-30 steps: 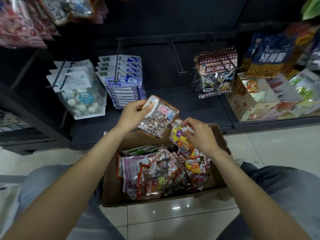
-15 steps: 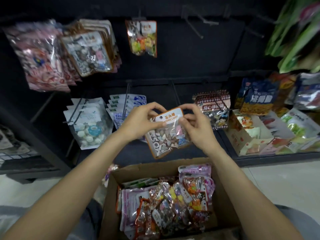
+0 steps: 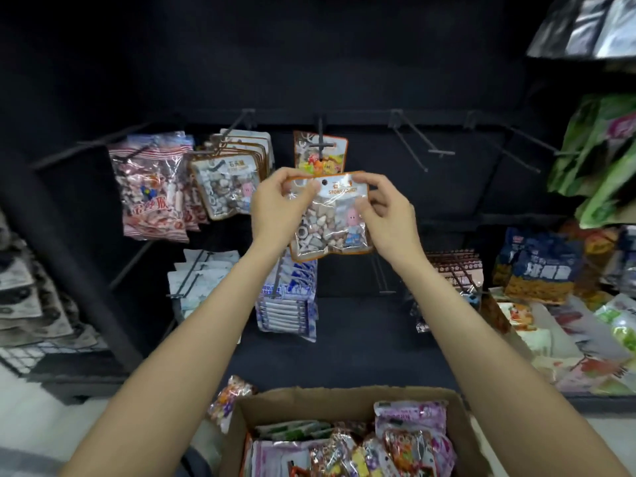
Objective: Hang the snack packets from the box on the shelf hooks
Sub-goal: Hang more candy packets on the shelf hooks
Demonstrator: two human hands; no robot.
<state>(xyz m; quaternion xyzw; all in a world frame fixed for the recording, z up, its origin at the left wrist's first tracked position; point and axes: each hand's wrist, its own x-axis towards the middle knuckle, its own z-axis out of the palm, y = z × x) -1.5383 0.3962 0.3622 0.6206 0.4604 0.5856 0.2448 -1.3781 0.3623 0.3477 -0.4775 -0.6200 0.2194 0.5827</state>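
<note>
A clear, orange-edged packet of stone candy (image 3: 328,222) is held up in front of the black shelf. My left hand (image 3: 277,204) pinches its top left corner and my right hand (image 3: 387,210) pinches its right side. The packet's hang hole shows near its top. Just behind it a hook (image 3: 321,142) carries one colourful packet (image 3: 320,154). To the left hangs a stack of the same stone candy packets (image 3: 229,185). The cardboard box (image 3: 344,401) sits below at the bottom, full of mixed snack packets (image 3: 409,442).
Two bare hooks (image 3: 413,146) jut out to the right of the held packet. Pink striped bags (image 3: 155,191) hang at left, white and blue packets (image 3: 287,297) lower down. Green bags (image 3: 599,156) and open cartons (image 3: 557,321) fill the right shelf. A loose packet (image 3: 230,397) lies beside the box.
Both hands lifted the stone candy packet from above the box up to the upper hook row. The right hand left the box and took the packet's right side. The view tilted upward.
</note>
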